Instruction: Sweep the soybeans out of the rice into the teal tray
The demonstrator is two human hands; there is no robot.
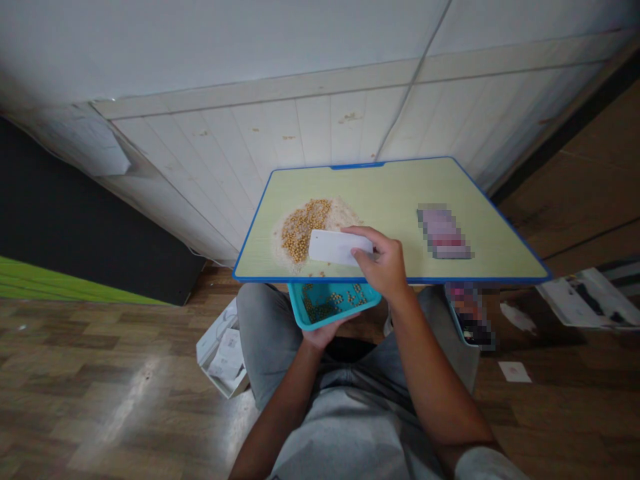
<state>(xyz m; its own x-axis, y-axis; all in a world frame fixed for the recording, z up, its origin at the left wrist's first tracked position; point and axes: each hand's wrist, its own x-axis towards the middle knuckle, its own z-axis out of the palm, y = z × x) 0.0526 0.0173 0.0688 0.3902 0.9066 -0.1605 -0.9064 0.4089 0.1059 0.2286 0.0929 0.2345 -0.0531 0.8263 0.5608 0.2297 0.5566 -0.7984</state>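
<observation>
My right hand (383, 259) grips a white rectangular card (333, 247) between thumb and fingers, held over the near part of a low table (390, 193). Beside the card's left end lies a heap of yellow beans (303, 230), like soybeans, mixed with pale grains (343, 212) that spread around it. Below the table's front edge, my left hand (323, 333) holds a turquoise plastic tray (305, 320) from underneath; most of its fingers are hidden by the tray. Beans are scattered inside it, and some look darker or greenish.
A pixelated flat object (444, 232) lies on the table's right side. On the floor, an open white box (225, 360) with papers stands at left, and a white square card (515, 372) lies at right. Another blurred-out object (470, 317) rests by my right knee. The wall (240, 143) rises behind.
</observation>
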